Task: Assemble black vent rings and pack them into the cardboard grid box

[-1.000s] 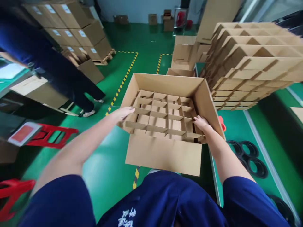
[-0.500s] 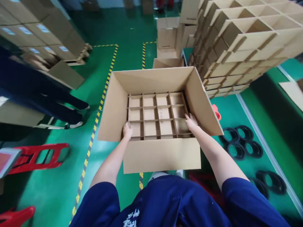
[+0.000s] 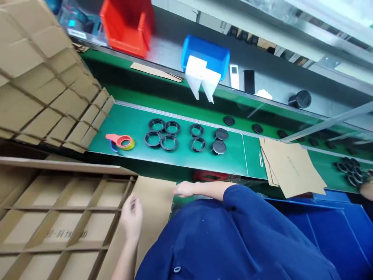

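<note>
Open cardboard box (image 3: 67, 166) with divider grid (image 3: 86, 210), near the green bench (image 3: 184, 155)
Left hand (image 3: 131, 217), fingers curled, is by the grid, right hand (image 3: 184, 189) by the flap's (image 3: 155, 196) edge; whether they grip, I cannot tell

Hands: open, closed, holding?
Left hand: partly open, loosely curled, nothing visibly held.
Right hand: at carton flap edge; grip can't be told.

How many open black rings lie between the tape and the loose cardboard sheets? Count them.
6: four rings clustered two by two, nearer the tape; two rings, one behind the other, right of those. None there looks hidden.
</note>
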`<state>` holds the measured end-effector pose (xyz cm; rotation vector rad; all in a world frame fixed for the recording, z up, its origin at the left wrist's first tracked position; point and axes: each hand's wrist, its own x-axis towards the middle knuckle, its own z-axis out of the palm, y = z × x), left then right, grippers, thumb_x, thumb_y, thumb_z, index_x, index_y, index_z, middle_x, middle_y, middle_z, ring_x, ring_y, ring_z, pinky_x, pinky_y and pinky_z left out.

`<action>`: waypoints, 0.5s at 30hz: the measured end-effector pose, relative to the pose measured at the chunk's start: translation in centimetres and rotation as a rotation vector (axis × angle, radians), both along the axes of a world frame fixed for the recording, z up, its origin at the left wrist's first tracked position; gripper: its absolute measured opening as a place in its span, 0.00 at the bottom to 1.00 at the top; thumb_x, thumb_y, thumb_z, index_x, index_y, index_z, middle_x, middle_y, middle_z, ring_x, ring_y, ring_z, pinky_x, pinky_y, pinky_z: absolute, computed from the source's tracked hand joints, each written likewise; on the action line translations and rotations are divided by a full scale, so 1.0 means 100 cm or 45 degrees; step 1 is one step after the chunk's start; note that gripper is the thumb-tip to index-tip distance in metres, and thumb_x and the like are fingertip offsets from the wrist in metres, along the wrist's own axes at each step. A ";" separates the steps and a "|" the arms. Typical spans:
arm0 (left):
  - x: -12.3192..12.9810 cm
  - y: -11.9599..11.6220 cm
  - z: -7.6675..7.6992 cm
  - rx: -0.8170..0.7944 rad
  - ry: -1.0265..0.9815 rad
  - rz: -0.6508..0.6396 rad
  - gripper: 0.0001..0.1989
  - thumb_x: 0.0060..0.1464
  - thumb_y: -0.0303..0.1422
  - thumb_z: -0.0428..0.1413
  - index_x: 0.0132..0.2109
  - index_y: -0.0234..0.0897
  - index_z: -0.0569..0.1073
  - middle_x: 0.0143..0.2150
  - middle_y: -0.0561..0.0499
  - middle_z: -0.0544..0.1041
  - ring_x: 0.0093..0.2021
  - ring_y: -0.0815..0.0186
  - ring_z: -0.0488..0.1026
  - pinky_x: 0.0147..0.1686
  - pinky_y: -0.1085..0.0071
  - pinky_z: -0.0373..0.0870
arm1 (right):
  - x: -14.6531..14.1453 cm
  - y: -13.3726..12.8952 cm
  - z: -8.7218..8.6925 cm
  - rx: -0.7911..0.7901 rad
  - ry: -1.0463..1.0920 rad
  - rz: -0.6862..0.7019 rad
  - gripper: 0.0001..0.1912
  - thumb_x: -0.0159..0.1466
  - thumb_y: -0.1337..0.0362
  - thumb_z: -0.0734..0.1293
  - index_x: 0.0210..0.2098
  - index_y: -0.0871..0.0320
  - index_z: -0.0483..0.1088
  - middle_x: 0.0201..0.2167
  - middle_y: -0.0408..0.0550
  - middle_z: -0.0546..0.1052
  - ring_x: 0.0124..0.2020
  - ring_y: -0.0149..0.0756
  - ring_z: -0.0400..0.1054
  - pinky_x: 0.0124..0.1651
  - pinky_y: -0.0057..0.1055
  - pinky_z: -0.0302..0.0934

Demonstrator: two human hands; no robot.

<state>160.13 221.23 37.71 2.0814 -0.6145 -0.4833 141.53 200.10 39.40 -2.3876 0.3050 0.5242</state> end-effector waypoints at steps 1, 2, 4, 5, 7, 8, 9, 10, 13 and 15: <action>-0.013 -0.030 0.004 0.017 0.009 -0.159 0.24 0.62 0.48 0.49 0.57 0.38 0.72 0.52 0.39 0.79 0.51 0.51 0.80 0.57 0.54 0.76 | -0.020 -0.016 -0.002 -0.042 0.008 -0.120 0.08 0.66 0.68 0.67 0.38 0.52 0.80 0.44 0.44 0.83 0.46 0.38 0.76 0.46 0.29 0.67; -0.025 -0.059 0.006 0.037 0.006 -0.327 0.23 0.62 0.47 0.49 0.56 0.38 0.73 0.51 0.40 0.80 0.50 0.52 0.80 0.56 0.55 0.77 | -0.039 -0.034 -0.004 -0.084 0.016 -0.246 0.10 0.66 0.69 0.67 0.40 0.53 0.80 0.47 0.46 0.83 0.48 0.38 0.76 0.49 0.29 0.68; -0.052 -0.114 0.005 0.060 -0.037 -0.630 0.21 0.63 0.45 0.49 0.54 0.40 0.76 0.50 0.42 0.81 0.49 0.54 0.80 0.56 0.57 0.77 | -0.078 -0.076 -0.008 -0.173 0.021 -0.502 0.14 0.69 0.70 0.63 0.47 0.56 0.80 0.51 0.50 0.81 0.52 0.40 0.75 0.55 0.32 0.67; -0.068 -0.142 0.004 0.064 -0.073 -0.759 0.20 0.64 0.43 0.48 0.53 0.40 0.76 0.50 0.42 0.81 0.50 0.55 0.80 0.56 0.57 0.76 | -0.099 -0.099 -0.008 -0.224 0.025 -0.632 0.16 0.70 0.70 0.61 0.50 0.57 0.79 0.53 0.53 0.80 0.54 0.41 0.74 0.58 0.34 0.66; -0.107 -0.201 0.003 0.078 -0.164 -0.977 0.19 0.65 0.38 0.47 0.54 0.39 0.77 0.52 0.41 0.81 0.54 0.54 0.78 0.59 0.56 0.74 | -0.142 -0.151 -0.007 -0.342 0.040 -0.897 0.21 0.73 0.69 0.55 0.57 0.59 0.75 0.56 0.58 0.77 0.57 0.45 0.72 0.62 0.40 0.64; -0.130 -0.233 0.003 0.092 -0.217 -1.072 0.19 0.64 0.36 0.47 0.55 0.38 0.76 0.54 0.40 0.80 0.57 0.53 0.77 0.62 0.55 0.72 | -0.162 -0.179 -0.005 -0.400 0.046 -1.012 0.23 0.73 0.69 0.53 0.60 0.61 0.72 0.59 0.61 0.75 0.59 0.47 0.69 0.63 0.43 0.63; -0.154 -0.265 0.004 0.114 -0.272 -1.165 0.20 0.63 0.34 0.49 0.58 0.37 0.75 0.58 0.38 0.78 0.61 0.51 0.73 0.65 0.53 0.69 | -0.179 -0.208 -0.003 -0.459 0.044 -1.117 0.25 0.73 0.68 0.52 0.64 0.62 0.68 0.62 0.65 0.72 0.62 0.50 0.66 0.65 0.46 0.61; -0.178 -0.297 0.005 0.147 -0.325 -1.253 0.23 0.61 0.34 0.53 0.62 0.36 0.73 0.63 0.36 0.74 0.66 0.49 0.69 0.68 0.51 0.65 | -0.191 -0.237 -0.001 -0.517 0.038 -1.207 0.26 0.73 0.67 0.53 0.68 0.64 0.64 0.65 0.67 0.68 0.64 0.52 0.63 0.66 0.49 0.59; -0.237 -0.380 0.007 0.354 -0.426 -1.407 0.44 0.51 0.38 0.67 0.71 0.33 0.62 0.77 0.29 0.51 0.77 0.38 0.45 0.73 0.43 0.51 | -0.196 -0.313 0.002 -0.625 0.053 -1.214 0.40 0.66 0.68 0.65 0.75 0.61 0.50 0.74 0.68 0.52 0.72 0.59 0.50 0.70 0.53 0.52; -0.258 -0.415 0.004 0.596 -0.418 -1.393 0.57 0.43 0.41 0.73 0.74 0.34 0.57 0.78 0.25 0.39 0.78 0.32 0.34 0.71 0.34 0.46 | -0.178 -0.346 -0.002 -0.604 0.132 -0.933 0.53 0.58 0.71 0.72 0.77 0.51 0.44 0.77 0.63 0.42 0.75 0.62 0.41 0.71 0.58 0.47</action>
